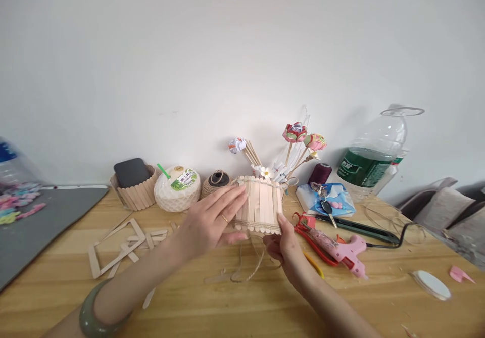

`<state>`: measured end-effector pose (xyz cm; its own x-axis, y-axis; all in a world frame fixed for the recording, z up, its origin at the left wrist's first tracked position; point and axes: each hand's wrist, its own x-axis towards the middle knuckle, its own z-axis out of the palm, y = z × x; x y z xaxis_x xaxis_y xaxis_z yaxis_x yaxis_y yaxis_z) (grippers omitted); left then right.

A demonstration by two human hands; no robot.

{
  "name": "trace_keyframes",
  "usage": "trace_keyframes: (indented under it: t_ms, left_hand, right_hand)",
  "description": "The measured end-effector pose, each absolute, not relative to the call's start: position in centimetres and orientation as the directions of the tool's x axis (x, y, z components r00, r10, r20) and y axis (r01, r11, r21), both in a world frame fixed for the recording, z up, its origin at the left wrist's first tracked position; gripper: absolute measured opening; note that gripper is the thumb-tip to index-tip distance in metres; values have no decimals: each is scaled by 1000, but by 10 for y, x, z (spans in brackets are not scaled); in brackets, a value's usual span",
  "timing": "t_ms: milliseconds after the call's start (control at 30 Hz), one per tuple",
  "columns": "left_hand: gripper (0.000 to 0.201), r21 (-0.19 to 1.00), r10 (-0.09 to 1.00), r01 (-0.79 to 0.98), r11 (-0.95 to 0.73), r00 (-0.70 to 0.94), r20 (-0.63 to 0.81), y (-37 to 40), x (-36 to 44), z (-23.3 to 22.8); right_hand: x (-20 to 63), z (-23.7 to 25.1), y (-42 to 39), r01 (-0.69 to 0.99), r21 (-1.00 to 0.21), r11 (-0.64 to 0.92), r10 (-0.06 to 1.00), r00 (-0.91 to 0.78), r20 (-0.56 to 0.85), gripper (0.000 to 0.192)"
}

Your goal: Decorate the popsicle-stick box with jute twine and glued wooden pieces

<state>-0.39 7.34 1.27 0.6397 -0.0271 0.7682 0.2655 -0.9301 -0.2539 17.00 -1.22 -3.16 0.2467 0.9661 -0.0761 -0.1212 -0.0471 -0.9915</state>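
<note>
**Popsicle-stick holder held up between two hands**

Pale wooden popsicle-stick holder [259, 205] — a small cup of upright flat sticks, edged with thin twine at top and bottom — is being held just above the light wooden tabletop [212, 302], near its middle. The left hand [206, 222] is lying flat against the holder's left side, fingers stretched out and pressing on the sticks; a ring is showing on one finger and a grey-green bangle [93, 314] is sitting on the wrist. The right hand [286, 244] is gripping the holder's lower right corner from below, thumb up against the sticks. A loose length of beige twine [252, 264] is hanging from the holder's base and trailing onto the table.

Behind the holder, paper flowers on wooden skewers [297, 138] are standing against the white wall. To the left are lying a ball of brown jute string [216, 181], a white netted coconut with a green straw [177, 187] and a second stick-built cup with a dark phone in it [134, 189]. Loose flat sticks and a stick frame [117, 249] are resting on the table — well left of the hands. To the right, a pink glue gun [341, 251] is lying beside red-handled scissors [306, 227], with a large clear plastic bottle [373, 158] further back.
</note>
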Motion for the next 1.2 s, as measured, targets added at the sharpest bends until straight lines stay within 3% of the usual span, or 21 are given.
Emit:
trace_keyframes:
  t_ms: [133,300,600,900,1067,1200]
  left_hand:
    - [46,-282,-35,263,-923,673,739,74,-1,9]
    - [33,-239,-90,180,-954,588,804,70,0,10]
    - [33,-108,52,185,-977,695,717,66,-2,14]
    - [41,-160,114,282,-946,753,648,65,-4,20]
    - [35,-168,78,262,-950,724,686,63,-3,19]
    - [27,-118,-12,121,-986,646,763,62,-1,16]
  right_hand:
    - [169,-33,-11,-230,-969,-86,971,198,-133,44]
    - [164,-25,-15,-292,-945,-146,969,150,-196,43]
    - [159,-22,-16,-403,-864,-300,922,111,-372,47]
    - [161,-26,-16,-390,-864,-317,928,60,-368,50]
    - [160,-22,-16,-373,-862,-342,919,58,-390,48]
    - [161,-24,-17,-372,-871,-320,929,55,-365,49]
